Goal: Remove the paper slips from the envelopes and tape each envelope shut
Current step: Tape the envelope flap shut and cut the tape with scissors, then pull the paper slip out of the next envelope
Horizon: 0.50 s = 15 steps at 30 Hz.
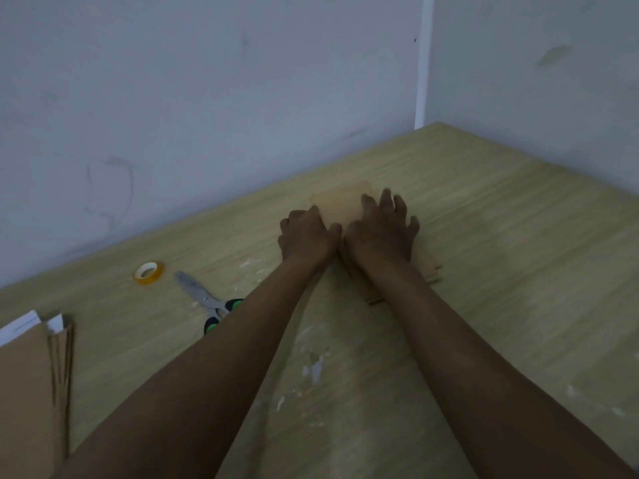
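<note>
I am pressing both hands, left hand (pixel 307 236) curled, right hand (pixel 382 233) spread, on a blurred brown envelope (pixel 340 202), probably flattening its flap; tape roll (pixel 149 272) needed next.

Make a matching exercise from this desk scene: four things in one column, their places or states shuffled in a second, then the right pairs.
Things:
1. tape roll
2. scissors
3. envelope
4. stack of envelopes

Places or states:
A. under both hands
B. bottom-left corner, white slips poking out
C. lying flat nearest the wall, left of the blades
D. green-and-black handles beside the left forearm

Pairs: 1-C, 2-D, 3-A, 4-B
</note>
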Tool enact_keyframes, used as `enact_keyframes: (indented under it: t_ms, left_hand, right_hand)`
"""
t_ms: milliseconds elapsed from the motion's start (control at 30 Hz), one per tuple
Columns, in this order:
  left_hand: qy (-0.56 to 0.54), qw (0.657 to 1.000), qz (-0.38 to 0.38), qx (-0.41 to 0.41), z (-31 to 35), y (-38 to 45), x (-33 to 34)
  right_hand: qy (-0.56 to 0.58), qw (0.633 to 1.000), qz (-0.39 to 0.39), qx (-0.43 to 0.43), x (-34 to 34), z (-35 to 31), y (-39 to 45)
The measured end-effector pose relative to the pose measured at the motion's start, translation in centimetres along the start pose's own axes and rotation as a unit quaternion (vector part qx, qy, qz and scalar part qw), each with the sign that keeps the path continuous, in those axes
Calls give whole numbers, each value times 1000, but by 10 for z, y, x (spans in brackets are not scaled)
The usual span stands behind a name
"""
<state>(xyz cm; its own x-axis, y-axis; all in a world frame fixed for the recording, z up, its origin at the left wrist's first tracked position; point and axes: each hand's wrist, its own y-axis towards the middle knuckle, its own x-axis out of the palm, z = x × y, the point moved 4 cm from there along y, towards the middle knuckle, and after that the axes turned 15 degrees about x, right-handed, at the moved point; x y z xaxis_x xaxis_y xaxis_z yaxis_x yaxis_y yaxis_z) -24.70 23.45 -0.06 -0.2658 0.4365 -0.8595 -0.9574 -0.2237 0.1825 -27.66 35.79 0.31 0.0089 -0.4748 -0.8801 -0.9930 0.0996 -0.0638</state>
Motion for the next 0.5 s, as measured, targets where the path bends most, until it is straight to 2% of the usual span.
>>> enact_keyframes:
  t_ms: [100, 200, 400, 500]
  left_hand:
    - [0, 998, 43, 55, -15, -11, -23]
    - [33, 993, 91, 70, -44, -28, -58]
    - [173, 975, 108, 88, -113, -84, -140]
    - [202, 970, 122, 62, -151, -123, -177]
  right_hand:
    - [40, 996, 23, -76, 3, -26, -15]
    - [94, 984, 34, -148, 14, -57, -36]
    - [97, 969, -7, -226, 49, -120, -94]
    - [99, 959, -33, -265, 68, -153, -130]
